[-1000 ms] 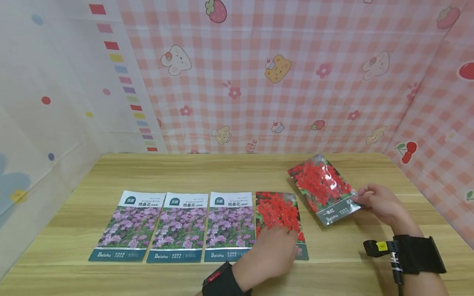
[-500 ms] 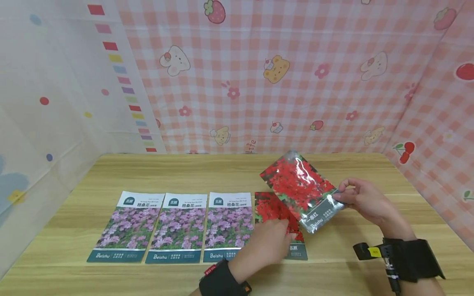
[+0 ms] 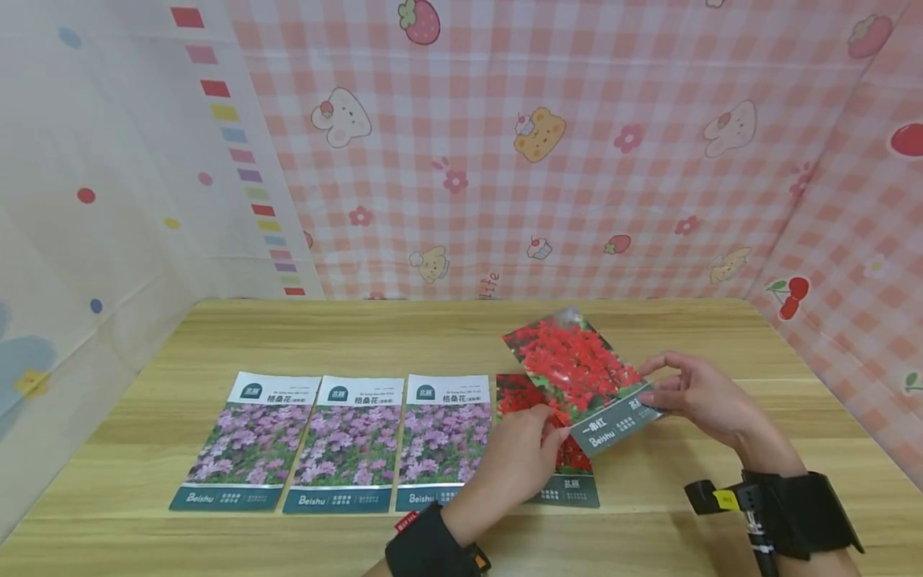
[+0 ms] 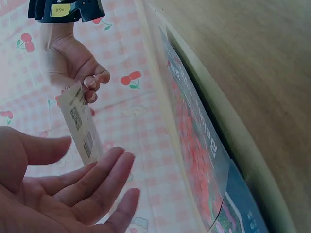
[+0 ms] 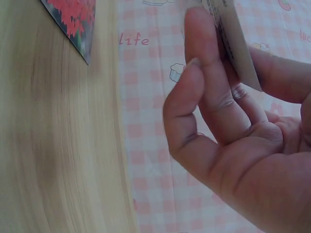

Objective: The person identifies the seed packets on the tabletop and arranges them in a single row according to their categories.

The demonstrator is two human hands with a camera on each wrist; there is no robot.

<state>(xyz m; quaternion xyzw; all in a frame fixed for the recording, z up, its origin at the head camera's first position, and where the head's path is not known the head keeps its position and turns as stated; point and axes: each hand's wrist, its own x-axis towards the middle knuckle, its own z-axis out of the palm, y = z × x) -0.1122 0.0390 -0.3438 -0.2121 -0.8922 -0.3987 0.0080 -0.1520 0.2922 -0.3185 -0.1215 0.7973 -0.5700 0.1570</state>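
Note:
My right hand (image 3: 710, 401) pinches a seed packet with red flowers (image 3: 577, 361) by its lower right corner, holding it tilted above the table. The packet's pale back (image 4: 80, 124), with a QR code and barcode, shows in the left wrist view. My left hand (image 3: 515, 457) is at the packet's near left corner; its thumb and fingers (image 4: 104, 187) stand apart on either side of the edge. Beneath lies another red-flower packet (image 3: 570, 493), partly covered by the left hand and the raised packet. In the right wrist view, the right hand (image 5: 243, 131) holds the packet's edge.
Three seed packets with purple flowers, a left one (image 3: 245, 445), a middle one (image 3: 346, 445) and a right one (image 3: 443, 437), lie in a row on the wooden table (image 3: 404, 336). A pink checked cloth (image 3: 469, 200) hangs behind.
My right hand has brought the raised red-flower packet leftward, over the lying one. My left hand has lifted slightly from the lying packet, its thumb now at the raised packet's corner.

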